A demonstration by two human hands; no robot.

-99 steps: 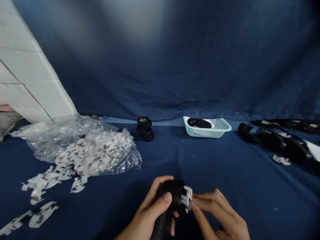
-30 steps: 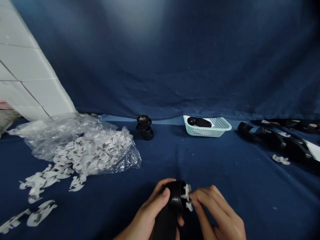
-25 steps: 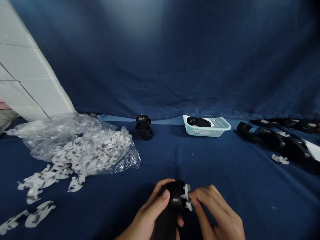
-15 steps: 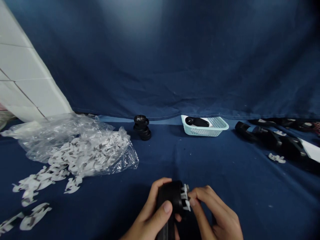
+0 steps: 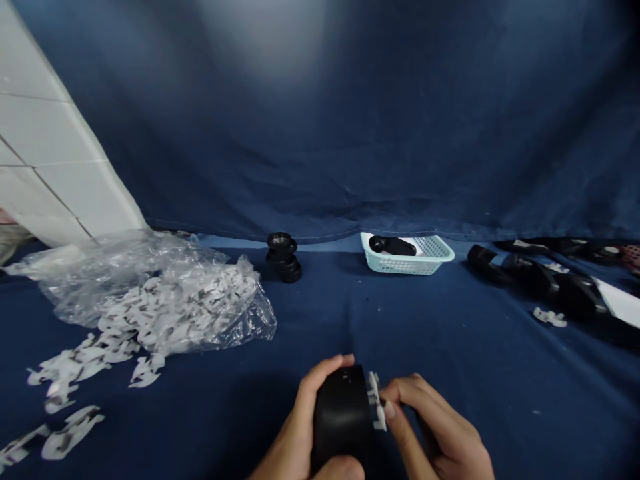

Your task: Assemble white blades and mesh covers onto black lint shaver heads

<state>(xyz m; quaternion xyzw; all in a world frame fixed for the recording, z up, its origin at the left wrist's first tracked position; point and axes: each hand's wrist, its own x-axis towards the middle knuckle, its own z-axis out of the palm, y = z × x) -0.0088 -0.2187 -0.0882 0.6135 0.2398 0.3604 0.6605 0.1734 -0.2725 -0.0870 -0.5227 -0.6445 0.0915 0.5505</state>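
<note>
My left hand [image 5: 303, 427] is wrapped round a black rounded plastic housing [image 5: 343, 413], its thumb along the near side. At the housing's right end is a small white plastic clip [image 5: 376, 400]. My right hand [image 5: 430, 423] pinches that clip between thumb and forefinger, close against the housing's open end. Whether the clip is seated inside cannot be made out. The lower part of the housing is in shadow and partly behind my fingers.
Many similar white clips [image 5: 165, 313] spill from a clear plastic bag [image 5: 120, 253] on the left. A stack of black rings [image 5: 284, 257] stands at the back. Beyond are a pale blue basket [image 5: 407, 265] with a black part in it, and black housings [image 5: 535, 277] on the right.
My left hand has turned the black housing, so more of its smooth curved side faces me. The right hand, still pinching the clip, has shifted slightly right.
</note>
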